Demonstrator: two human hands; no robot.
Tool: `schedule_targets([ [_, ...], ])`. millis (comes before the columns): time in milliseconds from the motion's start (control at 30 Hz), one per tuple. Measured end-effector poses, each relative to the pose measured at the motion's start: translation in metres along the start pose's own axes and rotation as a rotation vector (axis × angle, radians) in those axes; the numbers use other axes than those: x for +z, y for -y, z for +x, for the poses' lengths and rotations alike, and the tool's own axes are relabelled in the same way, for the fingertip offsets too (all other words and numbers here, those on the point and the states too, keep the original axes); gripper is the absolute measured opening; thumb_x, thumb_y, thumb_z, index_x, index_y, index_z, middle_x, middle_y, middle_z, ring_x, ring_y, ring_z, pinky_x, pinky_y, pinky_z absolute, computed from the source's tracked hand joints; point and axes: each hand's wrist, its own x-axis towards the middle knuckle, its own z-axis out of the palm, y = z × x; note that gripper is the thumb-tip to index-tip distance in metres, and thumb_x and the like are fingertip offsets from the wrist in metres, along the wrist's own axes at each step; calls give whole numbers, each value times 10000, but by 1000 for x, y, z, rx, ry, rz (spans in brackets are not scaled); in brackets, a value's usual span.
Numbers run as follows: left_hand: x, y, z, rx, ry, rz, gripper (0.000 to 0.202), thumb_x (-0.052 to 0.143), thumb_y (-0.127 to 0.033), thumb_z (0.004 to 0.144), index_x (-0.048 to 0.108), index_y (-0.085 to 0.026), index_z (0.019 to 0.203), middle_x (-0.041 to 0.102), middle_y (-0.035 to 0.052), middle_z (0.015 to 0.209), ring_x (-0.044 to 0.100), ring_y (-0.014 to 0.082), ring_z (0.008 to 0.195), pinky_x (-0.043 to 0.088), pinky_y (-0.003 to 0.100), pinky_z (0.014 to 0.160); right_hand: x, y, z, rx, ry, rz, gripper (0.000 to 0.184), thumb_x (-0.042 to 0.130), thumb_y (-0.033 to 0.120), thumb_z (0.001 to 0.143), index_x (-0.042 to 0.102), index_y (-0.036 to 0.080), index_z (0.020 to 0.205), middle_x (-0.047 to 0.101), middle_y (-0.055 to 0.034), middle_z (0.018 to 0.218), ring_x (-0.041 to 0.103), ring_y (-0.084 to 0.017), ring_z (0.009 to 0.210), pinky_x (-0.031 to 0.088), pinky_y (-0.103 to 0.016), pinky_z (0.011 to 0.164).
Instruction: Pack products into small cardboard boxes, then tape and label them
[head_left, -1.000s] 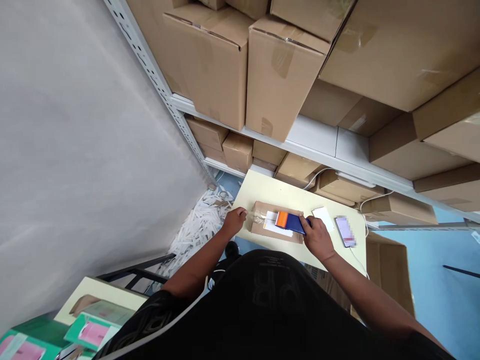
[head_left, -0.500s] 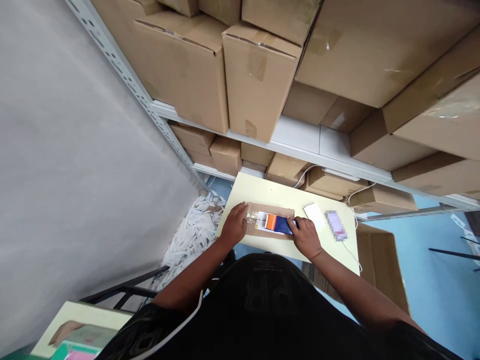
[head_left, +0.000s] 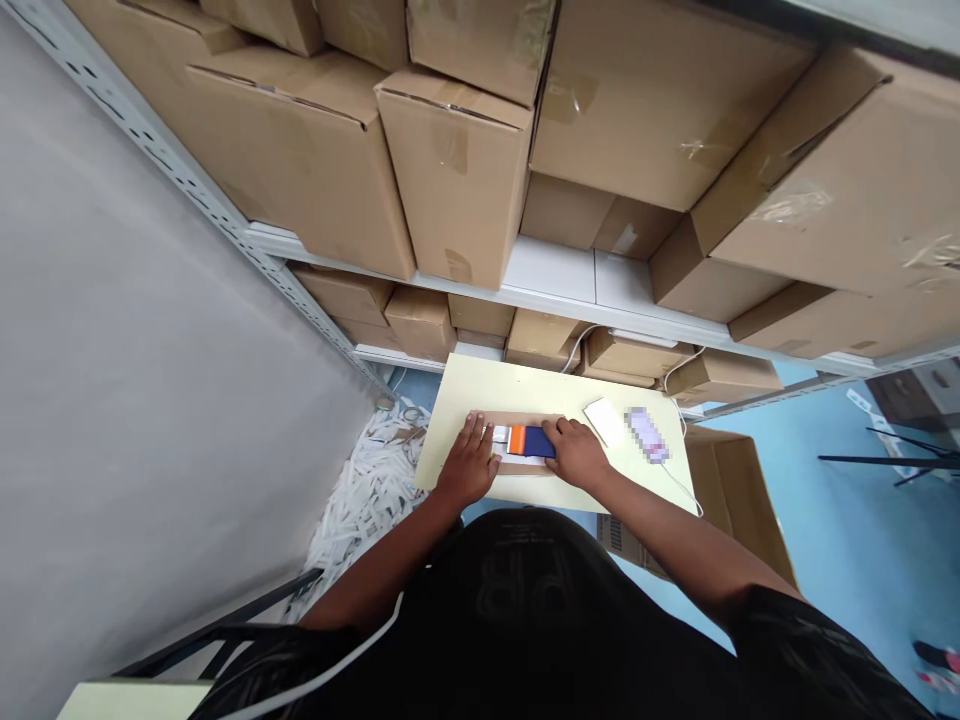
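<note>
Scraper (head_left: 529, 440) between both hands' fingers

You are in a stockroom or warehouse packing corner: taped cardboard boxes (head_left: 457, 170) crowd the metal shelving (head_left: 570, 285) ahead, a small bench (head_left: 525, 390) stands before it, and paper strips (head_left: 367, 490) litter the blue floor (head_left: 847, 540).
</note>
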Motion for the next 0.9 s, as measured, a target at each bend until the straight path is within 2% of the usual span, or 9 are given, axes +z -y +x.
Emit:
schedule_targets([
  [133, 3, 3, 1, 23, -4, 6, 691, 462, -330, 993, 297, -52, 1604, 222, 220, 1699, 51, 346, 1606, 211, 573, 1277, -5, -35, -9, -1, -13, 78, 627, 676, 381, 867, 538, 171, 1442, 632, -129, 1135, 582, -279, 1017, 449, -381, 934],
  [300, 5, 6, 1, 45, -2, 51, 712, 467, -334, 996, 264, -53, 1618, 213, 219, 1701, 62, 351, 1604, 226, 575, 1273, -6, -91, -39, 36, -16, 124, 616, 657, 388, 871, 567, 157, 1435, 646, -129, 1111, 609, -275, 992, 460, -366, 921],
  [433, 7, 6, 2, 59, 0, 101, 737, 460, -351, 1007, 222, -33, 1629, 182, 225, 1706, 47, 348, 1604, 222, 559, 1281, 3, -140, -67, 38, -12, 90, 654, 629, 417, 886, 544, 124, 1465, 645, -153, 1133, 610, -303, 1040, 460, -388, 953],
  [533, 9, 6, 2, 69, -2, 129, 766, 447, -350, 1015, 148, -45, 1650, 137, 211, 1718, 47, 346, 1604, 218, 558, 1286, 17, -167, -78, 15, 41, 58, 666, 612, 389, 885, 527, 123, 1490, 648, -171, 1160, 612, -326, 1066, 456, -417, 975],
  [633, 10, 5, 3, 66, 4, 143, 792, 445, -343, 1014, 82, -74, 1664, 91, 189, 1728, 44, 349, 1603, 220, 568, 1285, 40, -172, -74, 23, 152, 85, 707, 624, 385, 870, 506, 114, 1513, 652, -182, 1178, 623, -330, 1068, 466, -414, 962],
  [767, 11, 5, 4, 68, 4, 125, 784, 440, -347, 1020, 85, -74, 1663, 63, 182, 1733, 9, 344, 1604, 219, 564, 1288, 72, -155, -52, 122, 262, 269, 742, 664, 374, 838, 504, 156, 1529, 660, -166, 1246, 644, -297, 1094, 470, -363, 964],
  [900, 10, 4, 4, 51, 7, 78, 763, 439, -358, 1026, 119, -81, 1660, 74, 181, 1734, 5, 345, 1606, 208, 574, 1287, 96, -147, -42, 323, 434, 596, 576, 680, 328, 799, 670, 246, 1369, 745, -66, 1125, 694, -242, 977, 499, -303, 863],
])
